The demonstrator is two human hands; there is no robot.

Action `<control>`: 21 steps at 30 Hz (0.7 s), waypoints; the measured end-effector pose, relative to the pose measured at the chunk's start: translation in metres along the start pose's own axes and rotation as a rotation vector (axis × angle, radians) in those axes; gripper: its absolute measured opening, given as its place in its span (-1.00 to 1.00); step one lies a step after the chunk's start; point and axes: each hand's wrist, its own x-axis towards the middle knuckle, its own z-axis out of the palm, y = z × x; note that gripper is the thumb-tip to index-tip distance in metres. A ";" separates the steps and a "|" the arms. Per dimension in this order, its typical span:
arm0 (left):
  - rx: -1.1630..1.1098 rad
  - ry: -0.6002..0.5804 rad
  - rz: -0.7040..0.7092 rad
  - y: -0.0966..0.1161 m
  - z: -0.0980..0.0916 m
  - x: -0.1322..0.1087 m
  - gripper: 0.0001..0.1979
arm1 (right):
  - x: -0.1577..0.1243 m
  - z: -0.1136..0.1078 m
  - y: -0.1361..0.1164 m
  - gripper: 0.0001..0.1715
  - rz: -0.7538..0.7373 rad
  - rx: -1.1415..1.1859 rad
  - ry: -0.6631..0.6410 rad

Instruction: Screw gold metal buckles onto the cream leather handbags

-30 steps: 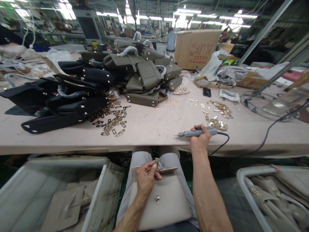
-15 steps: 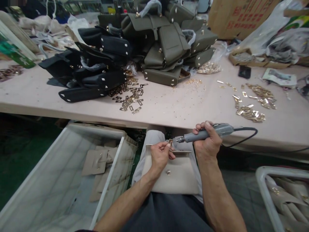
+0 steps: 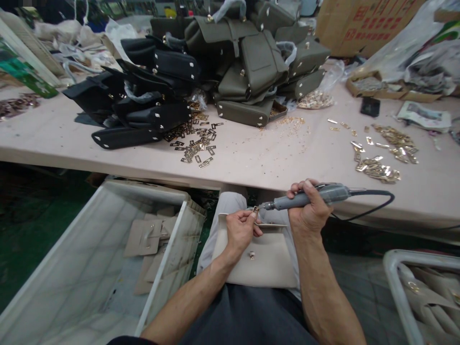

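A cream bag [image 3: 262, 261] with a small metal clasp [image 3: 252, 255] lies across the lap. My left hand [image 3: 240, 232] pinches a small gold metal plate [image 3: 255, 210] above the bag's upper edge, its fingers closed. Wrapped round a grey electric screwdriver [image 3: 305, 197], my right hand [image 3: 309, 211] holds the tool nearly level, pointing left. The screwdriver's tip is at the plate; whether they touch is too small to tell. A dark cable runs from the tool's right end.
Black bags [image 3: 132, 105] and olive bags [image 3: 251, 72] are heaped on the table [image 3: 244, 163]. Gold plates [image 3: 379, 168] lie at right. A white bin [image 3: 168, 263] with beige pieces stands at left, another bin [image 3: 395, 287] at lower right.
The screwdriver's tip has come closer to the metal plate. The table and its contents appear shifted slightly right in the view.
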 end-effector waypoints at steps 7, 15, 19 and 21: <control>0.017 -0.013 0.015 -0.005 -0.001 0.001 -0.71 | -0.003 0.002 0.003 -0.74 -0.027 -0.020 -0.001; 0.024 0.016 0.020 -0.006 -0.001 0.002 -0.60 | -0.007 0.004 0.000 -0.77 -0.027 -0.018 -0.005; 0.020 0.017 0.021 -0.006 -0.002 0.002 -0.61 | -0.009 0.004 -0.002 -0.78 -0.031 -0.021 -0.019; 0.018 0.020 0.023 -0.007 -0.003 0.001 -0.62 | -0.009 0.004 -0.003 -0.77 -0.031 -0.023 -0.024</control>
